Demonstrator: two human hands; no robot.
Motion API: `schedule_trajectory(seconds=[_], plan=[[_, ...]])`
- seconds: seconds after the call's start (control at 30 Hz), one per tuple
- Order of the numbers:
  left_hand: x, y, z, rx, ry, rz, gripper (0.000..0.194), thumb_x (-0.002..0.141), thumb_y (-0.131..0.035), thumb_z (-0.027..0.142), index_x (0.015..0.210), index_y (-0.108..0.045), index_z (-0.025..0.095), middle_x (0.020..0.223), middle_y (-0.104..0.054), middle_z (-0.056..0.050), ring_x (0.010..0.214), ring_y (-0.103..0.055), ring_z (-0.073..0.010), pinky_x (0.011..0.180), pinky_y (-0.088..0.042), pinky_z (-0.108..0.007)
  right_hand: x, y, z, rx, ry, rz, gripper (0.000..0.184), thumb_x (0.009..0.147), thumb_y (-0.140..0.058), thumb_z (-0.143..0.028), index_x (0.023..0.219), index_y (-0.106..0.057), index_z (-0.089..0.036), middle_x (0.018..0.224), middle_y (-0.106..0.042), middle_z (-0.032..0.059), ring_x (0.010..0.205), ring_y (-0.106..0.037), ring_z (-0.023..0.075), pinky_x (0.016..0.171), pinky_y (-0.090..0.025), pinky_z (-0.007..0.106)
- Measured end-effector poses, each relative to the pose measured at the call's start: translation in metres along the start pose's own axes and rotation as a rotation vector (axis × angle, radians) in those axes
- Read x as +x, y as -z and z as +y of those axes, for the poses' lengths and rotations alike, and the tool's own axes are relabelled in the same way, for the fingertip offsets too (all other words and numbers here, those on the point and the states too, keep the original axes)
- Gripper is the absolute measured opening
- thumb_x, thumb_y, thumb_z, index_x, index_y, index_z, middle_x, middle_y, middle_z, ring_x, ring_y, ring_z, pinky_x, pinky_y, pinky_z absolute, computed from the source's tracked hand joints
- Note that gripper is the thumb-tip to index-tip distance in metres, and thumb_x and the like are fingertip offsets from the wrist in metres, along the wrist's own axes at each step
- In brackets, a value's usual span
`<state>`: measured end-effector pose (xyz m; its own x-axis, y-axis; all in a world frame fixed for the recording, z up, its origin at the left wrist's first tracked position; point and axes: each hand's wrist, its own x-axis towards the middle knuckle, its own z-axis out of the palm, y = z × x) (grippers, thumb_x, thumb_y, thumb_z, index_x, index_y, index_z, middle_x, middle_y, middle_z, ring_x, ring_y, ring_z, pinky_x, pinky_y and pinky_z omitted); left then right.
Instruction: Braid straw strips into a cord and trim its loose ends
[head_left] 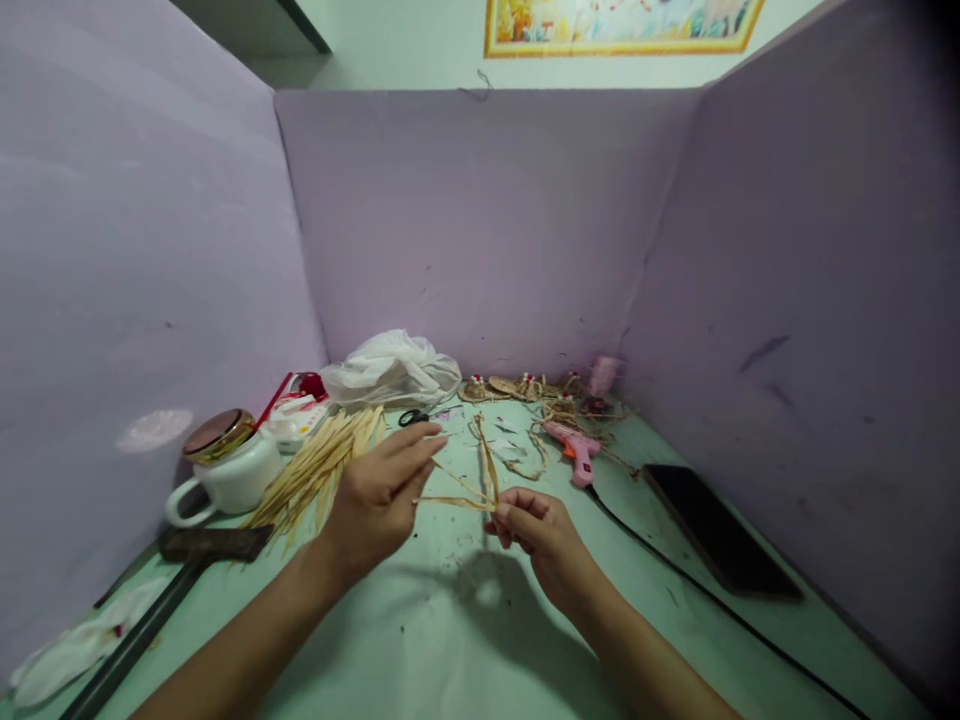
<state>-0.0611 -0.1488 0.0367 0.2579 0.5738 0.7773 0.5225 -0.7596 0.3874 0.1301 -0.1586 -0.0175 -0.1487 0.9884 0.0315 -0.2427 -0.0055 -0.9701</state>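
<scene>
My right hand (544,545) pinches a folded strip of dry, straw-coloured leaf (492,480) between thumb and fingers. One part of the strip stands up and away from the pinch, bent over at its far end. Two thinner lengths run left from there towards my left hand (375,500). That hand is raised over the table with its fingers stretched out. The lengths reach the edge of its thumb; whether the thumb touches them I cannot tell. Beyond the left hand lies a bundle of similar dry strips (315,475).
Left stand a white mug (240,482) with a round lidded container (219,436), and a hammer (214,545). A white plastic bag (397,368), scissors (413,417) and small woven pieces (504,385) lie at the back. Right are a pink glue gun (577,450), its black cord (660,560) and a phone (720,530).
</scene>
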Motion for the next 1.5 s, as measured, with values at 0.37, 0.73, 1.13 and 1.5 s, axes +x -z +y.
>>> schedule_trajectory(seconds=[0.37,0.73,1.13,1.5], plan=[[-0.030,-0.053,0.012,0.562,-0.088,-0.557,0.017,0.067,-0.044,0.007,0.074,-0.057,0.015,0.066,-0.058,-0.006,0.057,-0.056,-0.0172,0.052,-0.045,-0.027,0.006,0.005,0.004,-0.197,0.089,0.253,0.016,0.067,-0.054,-0.028,0.056,-0.052,-0.017,0.047,-0.047,-0.0034,0.046,-0.041,0.0099,0.047,-0.031,0.023],[0.032,-0.031,0.030,0.090,-0.107,-0.820,0.012,0.062,-0.053,0.011,0.062,-0.061,0.020,0.061,-0.057,-0.002,0.053,-0.048,-0.0123,0.051,-0.032,-0.023,-0.006,0.011,-0.005,-0.645,0.376,-0.235,0.013,0.069,-0.054,-0.018,0.061,-0.065,-0.017,0.056,-0.057,-0.0016,0.056,-0.047,0.0121,0.054,-0.036,0.021],[0.004,-0.075,-0.006,-0.800,0.920,-0.545,0.029,0.058,-0.058,0.043,0.061,-0.047,0.016,0.042,-0.040,0.006,0.033,-0.028,-0.0047,0.034,-0.017,-0.019,0.004,0.007,0.004,-0.080,0.114,0.116,0.019,0.059,-0.069,-0.030,0.056,-0.059,-0.014,0.048,-0.055,-0.0024,0.046,-0.045,0.0090,0.048,-0.035,0.022],[-0.023,-0.087,0.023,-0.292,0.575,-0.204,0.018,0.076,-0.049,0.026,0.068,-0.061,0.016,0.065,-0.059,-0.002,0.062,-0.051,-0.0133,0.059,-0.037,-0.023,0.003,0.004,0.013,-0.004,0.112,0.354,0.029,0.057,-0.068,-0.032,0.081,-0.063,-0.015,0.053,-0.055,-0.0033,0.050,-0.048,0.0110,0.051,-0.038,0.025]])
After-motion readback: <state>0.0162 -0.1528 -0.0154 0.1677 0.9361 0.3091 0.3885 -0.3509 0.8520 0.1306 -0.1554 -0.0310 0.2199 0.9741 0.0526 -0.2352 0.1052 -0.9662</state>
